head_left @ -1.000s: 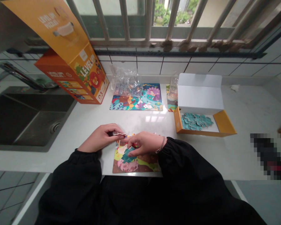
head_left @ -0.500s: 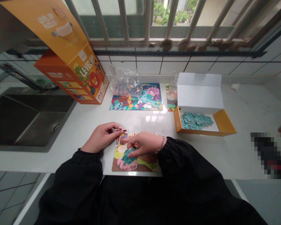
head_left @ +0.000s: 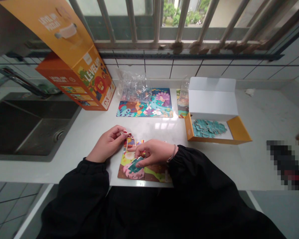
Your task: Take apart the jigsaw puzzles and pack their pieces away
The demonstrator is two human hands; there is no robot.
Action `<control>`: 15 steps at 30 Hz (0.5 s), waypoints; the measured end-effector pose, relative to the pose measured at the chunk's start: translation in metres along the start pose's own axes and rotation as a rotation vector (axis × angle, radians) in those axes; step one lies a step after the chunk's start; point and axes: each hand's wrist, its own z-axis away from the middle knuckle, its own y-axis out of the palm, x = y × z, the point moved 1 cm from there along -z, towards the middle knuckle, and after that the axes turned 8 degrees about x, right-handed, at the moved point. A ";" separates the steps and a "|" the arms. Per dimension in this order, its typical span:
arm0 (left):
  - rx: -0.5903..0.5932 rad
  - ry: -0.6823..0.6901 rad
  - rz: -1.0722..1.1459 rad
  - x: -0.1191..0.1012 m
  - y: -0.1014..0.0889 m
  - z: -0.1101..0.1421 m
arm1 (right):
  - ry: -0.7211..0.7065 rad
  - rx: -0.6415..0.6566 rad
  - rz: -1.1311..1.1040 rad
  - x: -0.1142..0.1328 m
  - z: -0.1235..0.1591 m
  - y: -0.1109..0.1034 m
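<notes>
A colourful jigsaw puzzle lies on the counter in front of me, partly covered by my right hand. My left hand pinches a red-and-white puzzle piece at the puzzle's far left corner. Across the middle reaches my right hand, its index finger stretched toward the left part of the picture. Its thumb rests on teal-backed puzzle pieces, held low over the picture; how many there are I cannot tell.
An open yellow box with several teal-backed pieces stands at the right. Behind lie another puzzle picture and a crumpled clear plastic bag. A tall orange puzzle box stands beside the sink at the left.
My left hand has moved slightly away from me with its piece. The puzzle's left side has shifted a little left and away. The teal-backed pieces in my right hand have tilted.
</notes>
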 end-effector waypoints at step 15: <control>0.021 -0.087 0.047 -0.003 -0.006 0.001 | -0.034 0.058 0.137 -0.007 -0.001 -0.001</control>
